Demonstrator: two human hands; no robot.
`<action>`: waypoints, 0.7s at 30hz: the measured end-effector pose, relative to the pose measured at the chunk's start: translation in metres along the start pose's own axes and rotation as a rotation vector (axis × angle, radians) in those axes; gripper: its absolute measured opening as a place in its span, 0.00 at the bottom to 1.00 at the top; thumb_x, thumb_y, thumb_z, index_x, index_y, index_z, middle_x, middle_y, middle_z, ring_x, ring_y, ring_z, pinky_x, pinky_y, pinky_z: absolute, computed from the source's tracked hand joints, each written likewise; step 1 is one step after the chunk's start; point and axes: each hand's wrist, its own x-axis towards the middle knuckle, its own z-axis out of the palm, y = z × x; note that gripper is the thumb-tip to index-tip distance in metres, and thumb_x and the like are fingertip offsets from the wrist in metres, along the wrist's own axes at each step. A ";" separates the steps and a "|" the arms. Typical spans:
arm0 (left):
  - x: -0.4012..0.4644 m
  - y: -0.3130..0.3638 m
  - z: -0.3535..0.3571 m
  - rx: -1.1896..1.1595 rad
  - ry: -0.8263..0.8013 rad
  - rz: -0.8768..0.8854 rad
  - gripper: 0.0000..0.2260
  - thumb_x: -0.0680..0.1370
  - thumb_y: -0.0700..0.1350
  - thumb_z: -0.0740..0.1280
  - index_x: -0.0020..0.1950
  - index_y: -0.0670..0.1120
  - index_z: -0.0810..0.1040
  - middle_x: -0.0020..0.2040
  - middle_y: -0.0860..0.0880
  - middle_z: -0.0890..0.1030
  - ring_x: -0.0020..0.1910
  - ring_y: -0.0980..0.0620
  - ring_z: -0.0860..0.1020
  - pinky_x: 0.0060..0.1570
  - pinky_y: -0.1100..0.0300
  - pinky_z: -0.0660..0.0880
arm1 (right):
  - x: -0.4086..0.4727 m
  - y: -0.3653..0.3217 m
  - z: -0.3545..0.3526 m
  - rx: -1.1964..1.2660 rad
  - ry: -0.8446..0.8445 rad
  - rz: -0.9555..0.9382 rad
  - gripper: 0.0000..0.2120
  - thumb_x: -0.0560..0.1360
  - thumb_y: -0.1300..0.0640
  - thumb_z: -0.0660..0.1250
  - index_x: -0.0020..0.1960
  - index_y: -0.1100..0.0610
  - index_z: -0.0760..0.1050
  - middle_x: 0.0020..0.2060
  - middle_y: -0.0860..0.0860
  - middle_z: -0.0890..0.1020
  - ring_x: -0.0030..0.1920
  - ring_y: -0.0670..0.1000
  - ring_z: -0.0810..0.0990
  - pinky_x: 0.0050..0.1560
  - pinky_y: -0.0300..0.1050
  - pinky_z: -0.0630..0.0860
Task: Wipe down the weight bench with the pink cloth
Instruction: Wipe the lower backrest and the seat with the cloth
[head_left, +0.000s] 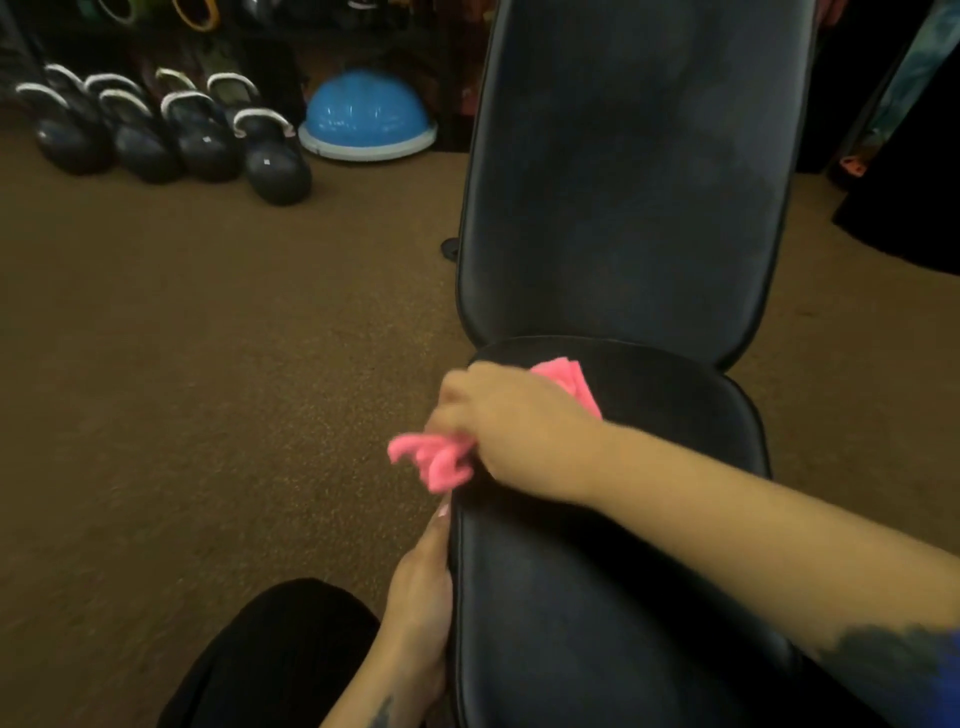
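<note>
Gripping the pink cloth (441, 457) in the right hand (511, 431), bunched at the left edge of the weight bench (623, 597) seat; left hand (421, 592) flat, fingers straight against that same edge. Beyond, on brown carpet (208, 338): black kettlebells (171, 135), a blue dome trainer (366, 117).

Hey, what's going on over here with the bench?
A person is wiping a black weight bench with a pink cloth. The right hand grips the bunched cloth at the seat pad's left edge, near the backrest. The left hand rests along the same side, closer in. Kettlebells sit on the carpet behind.
</note>
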 end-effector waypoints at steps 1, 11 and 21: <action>0.000 -0.001 0.000 0.018 0.003 0.007 0.10 0.78 0.50 0.64 0.52 0.50 0.83 0.39 0.49 0.86 0.38 0.53 0.84 0.40 0.57 0.75 | -0.013 -0.004 -0.002 0.053 -0.028 -0.045 0.14 0.71 0.63 0.63 0.54 0.52 0.78 0.48 0.50 0.75 0.48 0.50 0.72 0.45 0.43 0.66; -0.002 0.005 0.004 -0.002 -0.018 -0.072 0.24 0.77 0.63 0.57 0.60 0.48 0.79 0.45 0.45 0.85 0.47 0.44 0.82 0.57 0.47 0.75 | 0.002 0.039 -0.008 -0.031 0.073 0.293 0.12 0.74 0.59 0.62 0.55 0.50 0.76 0.49 0.50 0.74 0.51 0.53 0.74 0.45 0.50 0.73; -0.001 -0.003 0.000 -0.045 -0.109 -0.020 0.27 0.74 0.64 0.58 0.63 0.48 0.78 0.51 0.45 0.85 0.50 0.46 0.83 0.52 0.49 0.77 | -0.080 0.035 -0.020 0.135 -0.043 0.198 0.18 0.68 0.63 0.63 0.52 0.45 0.80 0.47 0.45 0.78 0.48 0.49 0.77 0.44 0.51 0.76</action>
